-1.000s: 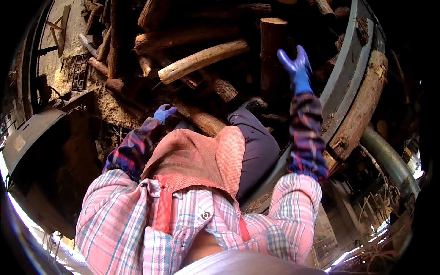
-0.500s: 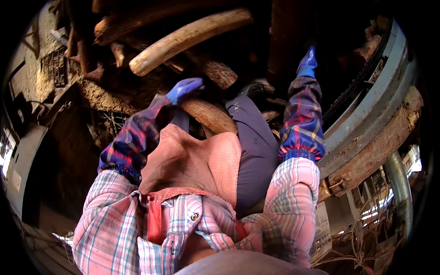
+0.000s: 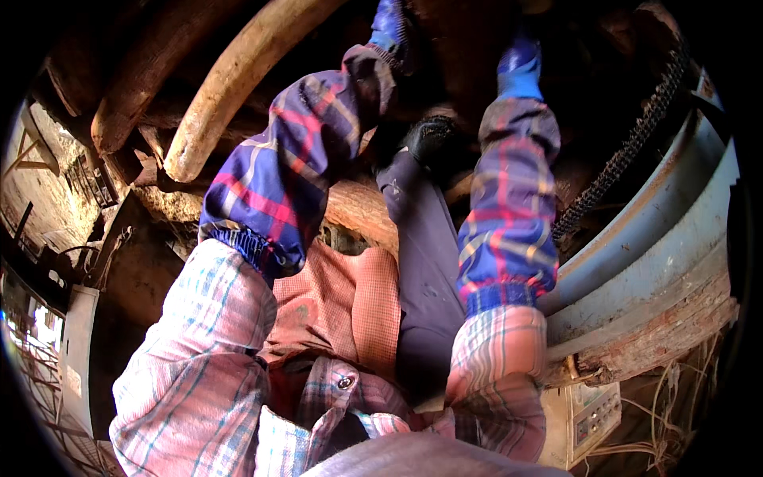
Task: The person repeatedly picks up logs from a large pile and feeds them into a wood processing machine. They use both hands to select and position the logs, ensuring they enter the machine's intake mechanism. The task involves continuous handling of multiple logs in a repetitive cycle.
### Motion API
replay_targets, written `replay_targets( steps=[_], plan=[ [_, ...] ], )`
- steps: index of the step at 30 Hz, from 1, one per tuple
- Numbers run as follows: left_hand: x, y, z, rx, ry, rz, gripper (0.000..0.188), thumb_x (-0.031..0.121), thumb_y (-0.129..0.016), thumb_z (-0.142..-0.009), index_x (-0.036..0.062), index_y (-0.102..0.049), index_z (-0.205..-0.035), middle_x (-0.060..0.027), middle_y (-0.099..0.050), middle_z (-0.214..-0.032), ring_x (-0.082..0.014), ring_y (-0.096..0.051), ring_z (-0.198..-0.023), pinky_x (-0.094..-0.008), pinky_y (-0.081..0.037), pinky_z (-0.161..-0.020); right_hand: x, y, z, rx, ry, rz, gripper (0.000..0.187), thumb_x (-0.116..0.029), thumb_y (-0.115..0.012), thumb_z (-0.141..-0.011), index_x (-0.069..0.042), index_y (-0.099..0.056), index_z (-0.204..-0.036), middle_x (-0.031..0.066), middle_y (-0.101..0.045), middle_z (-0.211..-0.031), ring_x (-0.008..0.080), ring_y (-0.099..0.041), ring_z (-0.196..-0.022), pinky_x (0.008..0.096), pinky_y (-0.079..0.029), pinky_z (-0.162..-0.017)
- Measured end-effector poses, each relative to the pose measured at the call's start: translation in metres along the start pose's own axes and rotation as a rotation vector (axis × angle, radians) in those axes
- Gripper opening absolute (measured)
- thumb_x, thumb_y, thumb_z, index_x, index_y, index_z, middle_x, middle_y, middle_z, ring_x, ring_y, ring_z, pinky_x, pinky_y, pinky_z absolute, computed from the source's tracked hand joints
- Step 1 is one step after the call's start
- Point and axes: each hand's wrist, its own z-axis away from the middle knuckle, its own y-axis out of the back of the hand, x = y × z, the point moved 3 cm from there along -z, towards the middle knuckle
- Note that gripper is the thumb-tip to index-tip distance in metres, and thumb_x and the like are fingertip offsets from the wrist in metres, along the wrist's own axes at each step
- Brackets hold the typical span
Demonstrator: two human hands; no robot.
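Both my arms stretch forward toward the upper edge, in dark plaid sleeve covers over a pink plaid shirt. My left hand [image 3: 388,28], in a blue-purple glove, is cut off by the top of the view, so its fingers do not show. My right hand [image 3: 519,63], gloved the same way, reaches into deep shadow that hides its fingers. Between the two hands is a dark, reddish-brown shape [image 3: 461,48], too dim to name. A pale, curved, peeled log [image 3: 242,83] lies left of my left hand, apart from it.
A darker log [image 3: 151,79] lies at the far left. Another log [image 3: 362,211] crosses beneath my left arm, beside my leg [image 3: 425,246]. At the right stand a blue-grey curved metal beam [image 3: 644,238], a chain [image 3: 628,155] and a bark-covered timber [image 3: 660,342]. A control box [image 3: 588,417] sits below.
My left hand has moved forward and right from over the logs to the top edge. My right hand has reached slightly farther forward. The view has shifted, bringing the pale log lower and left.
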Motion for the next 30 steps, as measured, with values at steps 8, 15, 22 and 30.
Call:
replay_targets(
  steps=[8,15,22,30],
  plan=[
    [0.108,-0.019,0.064,0.152,-0.011,-1.079,0.04,0.034,-0.046,-0.094,0.0077,-0.05,-0.123,-0.0145,-0.057,-0.115,-0.0276,-0.053,-0.108,-0.0373,-0.045,-0.091,-0.141,-0.047,0.171,-0.031,0.062,0.181,0.031,-0.029,-0.07,-0.083,-0.001,-0.059,-0.081,-0.0023,-0.051,-0.075,0.0086,-0.047,-0.072,0.0263,-0.042,-0.067],
    [0.191,-0.093,0.164,0.118,0.176,-0.457,0.05,0.044,-0.045,-0.092,0.0069,-0.05,-0.125,-0.0138,-0.059,-0.114,-0.0278,-0.056,-0.103,-0.0396,-0.046,-0.09,-0.174,-0.051,0.301,-0.186,-0.439,-0.652,0.043,-0.027,-0.055,-0.093,-0.001,-0.049,-0.126,0.006,-0.055,-0.121,0.0168,-0.051,-0.109,0.0296,-0.039,-0.095],
    [0.239,-0.14,0.291,0.196,0.321,-0.282,0.06,0.053,-0.045,-0.089,0.0061,-0.051,-0.127,-0.0131,-0.06,-0.114,-0.028,-0.059,-0.098,-0.0419,-0.048,-0.089,-0.146,-0.098,0.424,-0.344,-0.141,-0.443,0.042,-0.026,-0.047,-0.097,-0.004,-0.045,-0.132,0.0061,-0.048,-0.13,0.0166,-0.044,-0.117,0.0307,-0.033,-0.104],
    [0.216,-0.101,0.308,0.149,0.392,-0.212,0.051,0.046,-0.044,-0.092,0.0058,-0.054,-0.122,-0.011,-0.061,-0.113,-0.024,-0.057,-0.101,-0.0398,-0.045,-0.091,-0.269,-0.039,0.492,-0.538,-0.302,-0.743,0.081,-0.027,-0.071,-0.079,-0.004,-0.026,-0.143,0.0084,-0.04,-0.138,0.0199,-0.037,-0.126,0.0322,-0.027,-0.106]
  ],
)
